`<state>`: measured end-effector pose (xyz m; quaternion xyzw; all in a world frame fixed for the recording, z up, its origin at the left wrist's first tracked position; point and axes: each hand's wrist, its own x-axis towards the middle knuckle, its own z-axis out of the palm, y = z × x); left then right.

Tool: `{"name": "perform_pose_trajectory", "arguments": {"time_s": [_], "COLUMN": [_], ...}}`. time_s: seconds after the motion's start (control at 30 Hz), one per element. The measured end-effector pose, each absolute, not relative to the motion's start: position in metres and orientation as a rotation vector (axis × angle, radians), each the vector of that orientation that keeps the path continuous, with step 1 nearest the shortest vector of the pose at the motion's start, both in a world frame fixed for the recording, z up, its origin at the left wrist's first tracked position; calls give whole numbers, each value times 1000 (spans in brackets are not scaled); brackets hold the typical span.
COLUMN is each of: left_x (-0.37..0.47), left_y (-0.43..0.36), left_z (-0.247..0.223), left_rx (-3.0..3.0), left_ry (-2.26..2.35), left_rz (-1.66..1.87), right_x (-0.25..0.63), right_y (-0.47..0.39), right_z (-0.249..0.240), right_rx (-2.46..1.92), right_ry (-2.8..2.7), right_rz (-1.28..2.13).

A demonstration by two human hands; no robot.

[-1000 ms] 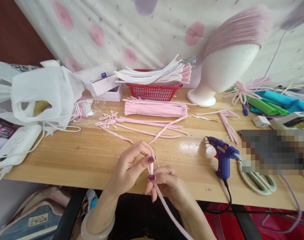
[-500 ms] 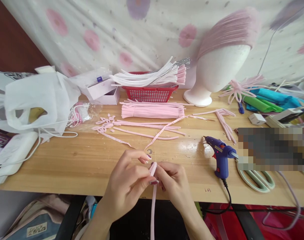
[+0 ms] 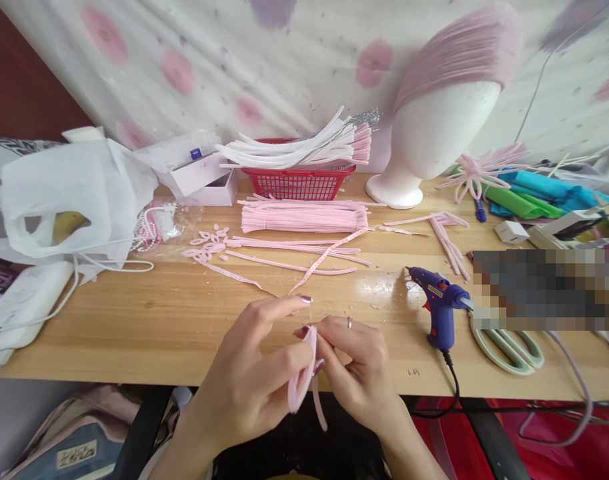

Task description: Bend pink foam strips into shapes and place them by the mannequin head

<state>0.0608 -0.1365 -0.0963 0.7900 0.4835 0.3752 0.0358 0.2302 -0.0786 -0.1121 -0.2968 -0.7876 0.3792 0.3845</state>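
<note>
Between my hands, above the table's front edge, is a pink pipe cleaner [image 3: 295,395] bent into a narrow loop. My left hand [image 3: 249,373] grips the loop with thumb and fingers, while its index finger reaches out over the top. My right hand [image 3: 357,363], with a ring on one finger, pinches the pipe cleaner at the loop's upper end. A short free tail hangs below the fingers. Farther back lie a tied bundle of pink pipe cleaners [image 3: 304,219], several loose ones [image 3: 284,261] and small pink looped pieces [image 3: 207,245]. A measuring tape [image 3: 329,252] crosses the loose strands.
To the right are a blue glue gun [image 3: 440,313] on its stand and pale-handled scissors [image 3: 509,353]. Behind stand a red basket [image 3: 299,183] of pipe cleaners and a white foam head [image 3: 429,140]. A white bag [image 3: 74,193] and power strip [image 3: 29,307] sit at left.
The strand that hung straight down from my hands is now bent round into a loop, leaving a shorter tail. My left index finger has lifted away and straightened.
</note>
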Motion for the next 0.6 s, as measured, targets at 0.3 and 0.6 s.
{"name": "perform_pose_trajectory", "arguments": {"time_s": [0.3, 0.6], "left_x": [60, 64], "left_y": [-129, -135], "left_z": [-111, -115], "left_rx": [2249, 1972], "left_ry": [1393, 1335], "left_rz": [1293, 1435], "right_x": [228, 243], "right_y": [-82, -56], "right_z": [-112, -129], "right_rx": [-638, -1054], "right_ry": [-2081, -1986], "right_rz": [831, 516]}}
